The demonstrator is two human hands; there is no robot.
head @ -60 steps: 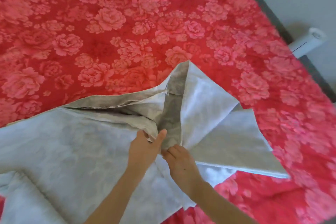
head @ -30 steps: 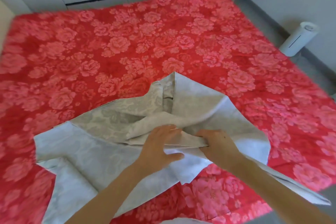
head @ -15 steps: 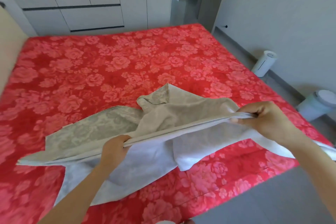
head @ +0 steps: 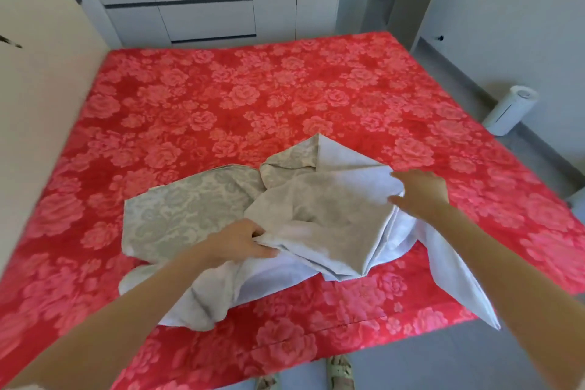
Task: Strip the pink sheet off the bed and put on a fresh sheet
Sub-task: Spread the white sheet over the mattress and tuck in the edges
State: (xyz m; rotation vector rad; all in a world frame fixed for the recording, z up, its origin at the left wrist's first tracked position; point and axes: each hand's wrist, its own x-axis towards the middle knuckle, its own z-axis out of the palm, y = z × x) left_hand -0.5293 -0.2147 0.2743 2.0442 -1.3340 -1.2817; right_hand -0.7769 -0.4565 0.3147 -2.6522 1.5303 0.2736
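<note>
**Fresh grey sheet (head: 316,209) bunched on pink sheet (head: 253,98)**

Head view: the grey sheet lies crumpled toward the pink sheet's near edge. The left hand's (head: 240,241) fingers grasp a fold. The right hand (head: 421,193) meets the grey sheet's right side; its grip is blurred and unclear.

1. One wide-angle camera is worn on the person's head as they stand at the near edge of the bed (head: 221,89).
2. It faces forward and down, across the bed to the cupboards (head: 196,9) beyond.
3. It sits close: the left hand (head: 243,242) and right hand (head: 421,191) are mid-frame at arm's reach.
4. The bottom edge looks almost straight down at the floor (head: 443,358) and sandals (head: 340,372).
5. A headboard (head: 44,79) fills the left edge and a wall (head: 522,9) the right.
</note>
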